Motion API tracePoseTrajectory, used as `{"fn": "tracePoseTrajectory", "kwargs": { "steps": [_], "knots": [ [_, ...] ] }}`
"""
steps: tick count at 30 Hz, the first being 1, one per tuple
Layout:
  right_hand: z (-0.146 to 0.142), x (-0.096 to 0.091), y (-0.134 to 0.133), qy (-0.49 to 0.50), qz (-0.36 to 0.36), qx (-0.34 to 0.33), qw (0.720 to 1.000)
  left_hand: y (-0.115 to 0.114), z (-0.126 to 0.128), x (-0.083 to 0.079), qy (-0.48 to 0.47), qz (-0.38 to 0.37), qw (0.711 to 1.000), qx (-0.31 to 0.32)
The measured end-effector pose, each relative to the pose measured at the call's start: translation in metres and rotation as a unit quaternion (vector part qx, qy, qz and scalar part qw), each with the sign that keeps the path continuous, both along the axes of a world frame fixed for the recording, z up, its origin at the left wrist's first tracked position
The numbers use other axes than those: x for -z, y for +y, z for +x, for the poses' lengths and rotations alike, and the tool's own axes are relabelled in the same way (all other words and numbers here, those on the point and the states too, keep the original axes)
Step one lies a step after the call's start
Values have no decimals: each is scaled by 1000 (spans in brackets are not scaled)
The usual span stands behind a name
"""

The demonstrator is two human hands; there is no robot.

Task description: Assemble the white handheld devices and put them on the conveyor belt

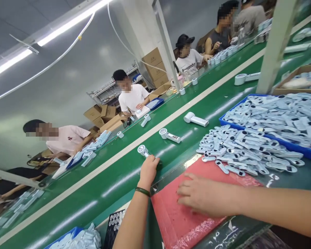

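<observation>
My left hand (149,169), with a dark bangle at its wrist, reaches onto the green conveyor belt and is closed around the handle of a light-blue handheld fan (142,150). The fan's round head sticks out past my fingers, while its handle is mostly hidden. My right hand (202,193) is over a red mat (171,221), palm down with fingers loosely stretched; nothing shows in it. Just beyond the mat lies a loose pile of light-blue fan handle shells (238,148).
Two more handheld fans (170,135) (196,119) lie farther along the green belt (114,183). A blue tray (224,119) heaped with shells stands at right, near a metal post (277,48). Lower left are another tray of parts (77,238) and a black sheet of round pieces (114,221). Several co-workers sit across the belt.
</observation>
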State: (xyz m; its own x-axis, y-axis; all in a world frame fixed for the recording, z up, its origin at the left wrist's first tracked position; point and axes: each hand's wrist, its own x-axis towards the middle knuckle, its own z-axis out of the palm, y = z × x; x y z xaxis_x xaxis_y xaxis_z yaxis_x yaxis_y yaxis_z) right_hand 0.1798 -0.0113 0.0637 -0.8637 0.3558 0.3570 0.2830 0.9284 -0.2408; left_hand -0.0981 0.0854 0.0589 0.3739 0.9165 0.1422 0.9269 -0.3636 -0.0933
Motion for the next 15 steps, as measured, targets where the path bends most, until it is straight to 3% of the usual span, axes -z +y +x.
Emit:
{"fn": "tracePoseTrajectory", "kwargs": {
  "steps": [4, 8, 11, 15],
  "knots": [
    [-12, 4, -6, -63, 47, -23, 997, 7, -14, -7, -15, 12, 1000, -7],
    [-25, 7, 8, -80, 76, -44, 993, -7, 1, -9, -75, 69, 995, 10],
    [-36, 12, 25, -81, 97, -48, 991, -21, 21, 3, -192, 123, 972, 49],
    [-42, 15, 54, -121, 82, 25, 989, -21, 31, 35, -272, 109, 950, 109]
  ]
}}
